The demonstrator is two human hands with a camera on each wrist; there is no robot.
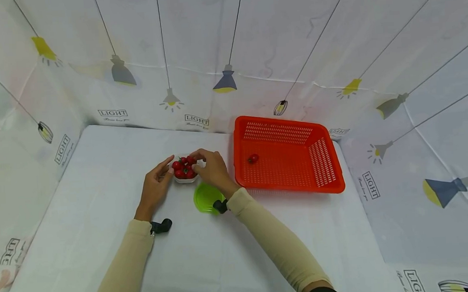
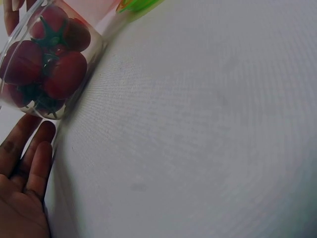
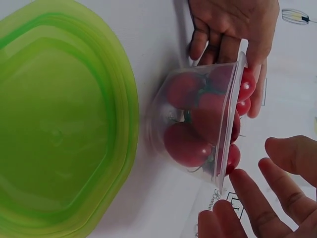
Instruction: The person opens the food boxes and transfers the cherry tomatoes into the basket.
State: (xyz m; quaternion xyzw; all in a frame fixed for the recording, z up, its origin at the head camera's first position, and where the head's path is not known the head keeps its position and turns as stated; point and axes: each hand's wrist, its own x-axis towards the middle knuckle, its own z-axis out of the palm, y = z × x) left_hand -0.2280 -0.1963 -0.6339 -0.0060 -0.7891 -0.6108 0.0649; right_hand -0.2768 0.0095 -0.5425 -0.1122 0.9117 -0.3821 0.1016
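Fingers (image 3: 258, 206) parted, left hand (image 1: 155, 181) and right hand (image 1: 214, 167) flank tub rim (image 1: 186, 181), roomy tabletop (image 1: 111, 171) leftward.

Lamp-printed backdrop (image 1: 195, 41) behind a white-covered table (image 1: 197, 264)

I log the tub (image 3: 159, 119), remotely, as clear, smooth plastic; tomatoes (image 3: 185, 144), glossy; green dish (image 3: 54, 134), translucent plastic; basket (image 1: 280, 172), smooth-rimmed plastic; desk covering (image 1: 192, 255), matt, finely ribbed.

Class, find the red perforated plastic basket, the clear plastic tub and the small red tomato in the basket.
Red perforated plastic basket (image 1: 289, 162): head view, bare floor.
Clear plastic tub (image 3: 159, 117): right wrist view, side wall.
Small red tomato (image 1: 254, 158): head view, skin.
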